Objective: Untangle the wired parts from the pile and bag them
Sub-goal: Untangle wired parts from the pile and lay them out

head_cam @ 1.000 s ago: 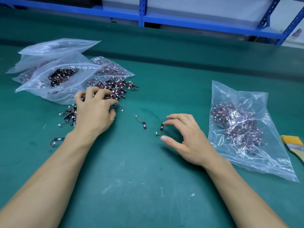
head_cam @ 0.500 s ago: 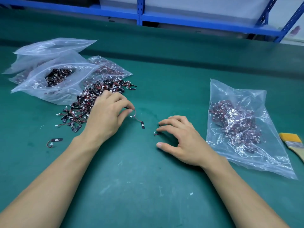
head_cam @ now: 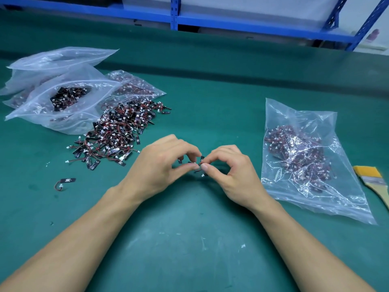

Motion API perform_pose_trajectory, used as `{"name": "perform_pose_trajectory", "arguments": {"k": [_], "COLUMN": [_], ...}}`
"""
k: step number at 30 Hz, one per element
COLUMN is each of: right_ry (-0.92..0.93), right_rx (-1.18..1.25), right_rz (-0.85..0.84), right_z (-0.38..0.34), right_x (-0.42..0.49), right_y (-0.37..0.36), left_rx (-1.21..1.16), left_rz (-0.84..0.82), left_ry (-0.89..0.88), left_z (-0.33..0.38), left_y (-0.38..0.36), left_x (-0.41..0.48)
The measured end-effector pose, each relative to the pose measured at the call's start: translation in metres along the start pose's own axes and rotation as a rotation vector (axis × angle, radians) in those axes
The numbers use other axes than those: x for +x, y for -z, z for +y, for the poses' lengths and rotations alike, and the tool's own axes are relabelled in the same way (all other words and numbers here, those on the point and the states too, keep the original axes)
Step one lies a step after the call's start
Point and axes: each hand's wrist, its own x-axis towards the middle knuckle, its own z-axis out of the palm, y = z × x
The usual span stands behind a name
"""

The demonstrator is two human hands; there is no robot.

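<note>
A pile of small black parts with red wires and white plugs (head_cam: 117,133) lies on the green mat, left of centre. In front of it my left hand (head_cam: 157,167) and my right hand (head_cam: 229,171) meet fingertip to fingertip, both pinching a few wired parts (head_cam: 194,165) just above the mat. One stray wired part (head_cam: 65,182) lies alone at the left. An open clear bag (head_cam: 63,102) holding parts sits behind the pile. A clear bag with parts in it (head_cam: 305,159) lies at the right, beside my right hand.
More clear bags (head_cam: 59,60) are stacked at the far left, one with parts (head_cam: 134,85) behind the pile. A yellow-bristled brush (head_cam: 374,182) lies at the right edge. A blue shelf frame (head_cam: 174,15) runs along the table's far side.
My left hand left the pile and picked up the loose part beside it. My right hand picked up its part. Both hands came together at the centre.
</note>
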Motion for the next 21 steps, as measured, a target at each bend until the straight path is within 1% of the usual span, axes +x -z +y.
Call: {"name": "perform_pose_trajectory", "arguments": {"k": [3, 6, 8, 11, 13, 15, 17, 21], "right_ry": [-0.069, -0.133, -0.194, -0.274, -0.299, -0.305, -0.317, -0.339], "right_rx": [-0.012, -0.173, -0.279, -0.446, -0.515, -0.516, -0.493, -0.467], "right_rz": [0.11, 0.213, 0.229, 0.179, 0.192, 0.24, 0.255, 0.211], "right_z": [0.003, 0.011, 0.016, 0.019, 0.02, 0.02, 0.019, 0.02], "right_x": [0.0, 0.002, 0.002, 0.002, 0.002, 0.002, 0.003, 0.004], "right_y": [0.005, 0.016, 0.022, 0.025, 0.027, 0.03, 0.031, 0.031], "left_rx": [0.054, 0.195, 0.297, 0.422, 0.488, 0.523, 0.532, 0.503], "left_rz": [-0.018, 0.038, 0.05, 0.001, -0.051, -0.121, -0.187, -0.2], "left_ry": [0.063, 0.214, 0.349, 0.488, 0.526, 0.557, 0.577, 0.534], "left_z": [-0.009, -0.028, -0.039, -0.047, -0.049, -0.049, -0.05, -0.051], "left_y": [0.008, 0.02, 0.027, 0.032, 0.033, 0.035, 0.035, 0.037], "left_x": [-0.001, -0.003, -0.006, -0.009, -0.01, -0.01, -0.01, -0.011]}}
